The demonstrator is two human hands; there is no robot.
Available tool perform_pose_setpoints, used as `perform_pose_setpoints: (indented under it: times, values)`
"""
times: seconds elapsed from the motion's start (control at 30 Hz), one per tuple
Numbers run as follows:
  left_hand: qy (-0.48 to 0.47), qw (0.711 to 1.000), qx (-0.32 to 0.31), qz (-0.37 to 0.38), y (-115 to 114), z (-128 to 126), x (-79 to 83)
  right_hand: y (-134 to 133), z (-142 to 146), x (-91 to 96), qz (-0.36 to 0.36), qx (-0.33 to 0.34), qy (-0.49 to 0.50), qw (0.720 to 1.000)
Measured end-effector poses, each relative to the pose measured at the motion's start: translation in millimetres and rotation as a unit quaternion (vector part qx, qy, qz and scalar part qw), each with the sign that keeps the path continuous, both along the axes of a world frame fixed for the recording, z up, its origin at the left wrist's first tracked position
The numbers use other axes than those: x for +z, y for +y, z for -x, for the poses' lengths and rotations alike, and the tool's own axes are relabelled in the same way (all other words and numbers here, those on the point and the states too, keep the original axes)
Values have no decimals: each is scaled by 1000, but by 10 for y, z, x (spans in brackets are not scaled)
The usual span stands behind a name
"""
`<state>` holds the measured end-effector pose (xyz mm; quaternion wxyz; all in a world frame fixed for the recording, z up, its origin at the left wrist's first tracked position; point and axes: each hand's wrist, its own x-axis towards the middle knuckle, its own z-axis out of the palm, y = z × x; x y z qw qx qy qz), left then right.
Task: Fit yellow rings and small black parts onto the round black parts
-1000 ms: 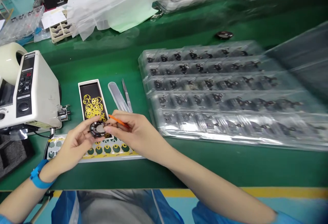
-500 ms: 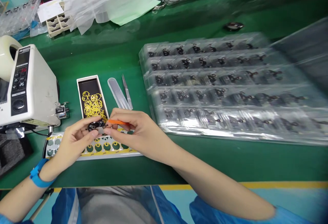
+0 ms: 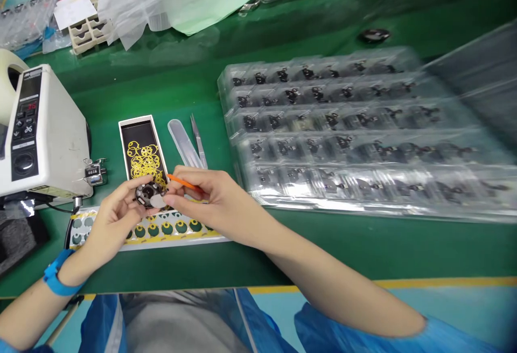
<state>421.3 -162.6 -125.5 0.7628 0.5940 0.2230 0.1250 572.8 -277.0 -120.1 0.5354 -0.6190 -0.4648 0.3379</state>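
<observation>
My left hand (image 3: 115, 215), with a blue band at the wrist, pinches a small round black part (image 3: 144, 195) between fingertips and thumb. The part is tilted and its inner face shows. My right hand (image 3: 214, 196) grips a thin orange stick-like tool (image 3: 183, 182), which points to the left. At the right thumb tip a small whitish rounded piece (image 3: 157, 201) lies against the black part's right edge; whether the fingers hold it, I cannot tell. Just behind the hands is a white-rimmed box (image 3: 121, 145) with thin yellow rings (image 3: 144, 161) in it.
A die-cut strip sheet (image 3: 173, 238) lies under the hands. Tweezers (image 3: 197, 140) and a translucent spatula-like strip (image 3: 182, 140) lie behind them. A large clear tray (image 3: 258, 194) of black parts is at right, a white tape dispenser (image 3: 60, 137) at left. One dark part (image 3: 375, 35) lies behind the tray.
The black part has turned so more of its inner face shows. The whitish piece is more visible against it. The orange tool's left end has tipped upward, and the whole view has shifted slightly.
</observation>
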Motion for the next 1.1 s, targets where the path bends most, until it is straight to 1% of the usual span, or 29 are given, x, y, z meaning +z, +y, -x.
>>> perform_pose_setpoints:
  times: [0.07,0.17,0.33,0.5,0.6,0.77,0.97,1.1]
  values:
    - [11,1000,5,-21,0,5,13,7,-5,3,15,3,23,1000]
    - [37,998,-1,-41,-19,22,22,26,24,-27,18,-34,61,997]
    - [48,998,-11,-36,-34,44,-2,29,42,-44,4,-81,91,992]
    - [11,999,-38,33,-19,49,-19,20,53,-44,-6,-96,65,993]
    - [5,998,-39,52,-24,52,-16,32,97,-74,-14,-101,47,994]
    - [0,998,-41,45,-56,38,-7,45,139,-103,-28,-103,35,994]
    - [6,999,-38,4,-73,34,-13,36,128,-92,-18,-97,24,995]
    - [3,999,-37,0,-81,42,-13,35,152,-121,-30,-112,7,993]
